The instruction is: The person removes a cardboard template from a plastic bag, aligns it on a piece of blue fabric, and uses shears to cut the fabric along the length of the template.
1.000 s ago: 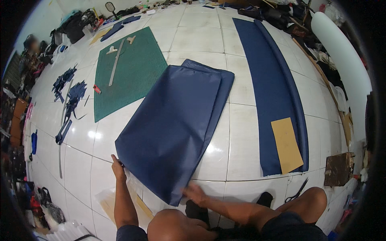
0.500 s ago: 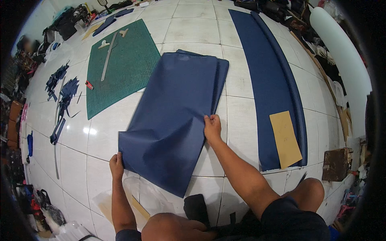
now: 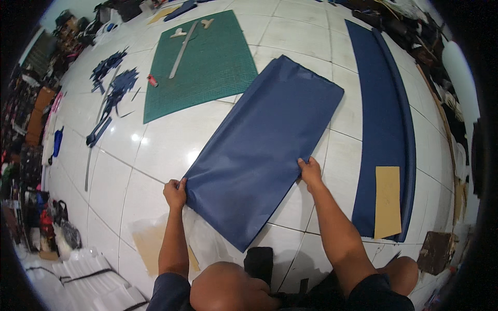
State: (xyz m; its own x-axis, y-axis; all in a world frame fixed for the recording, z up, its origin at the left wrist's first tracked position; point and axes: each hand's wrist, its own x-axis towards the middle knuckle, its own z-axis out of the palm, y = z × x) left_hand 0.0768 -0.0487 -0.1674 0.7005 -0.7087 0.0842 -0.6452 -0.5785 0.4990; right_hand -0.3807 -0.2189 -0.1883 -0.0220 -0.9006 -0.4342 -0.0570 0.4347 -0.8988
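A folded sheet of dark blue fabric (image 3: 259,140) lies slantwise on the white tiles in front of me, its far end up and to the right. My left hand (image 3: 175,193) pinches its left edge near the close end. On the opposite edge, my right hand (image 3: 310,172) grips the cloth with the thumb on top. The fingers beneath the fabric are hidden on both sides. Just beyond the sheet's far left side is a green cutting mat (image 3: 207,67), carrying a metal ruler (image 3: 182,52), two pale clips and a red cutter (image 3: 152,81).
At the right lies a long, partly rolled blue fabric strip (image 3: 384,119) with a tan cardboard piece (image 3: 388,202) on it. Blue scraps (image 3: 120,88) and a thin metal strip lie left. Clear plastic (image 3: 207,238) sits by my left forearm; a brown box (image 3: 436,252) stands lower right.
The sheet has turned clockwise, its far end swinging right, and its near part is flatter, with the left fold smoothed out. Both hands still hold its edges; the view has shifted too.
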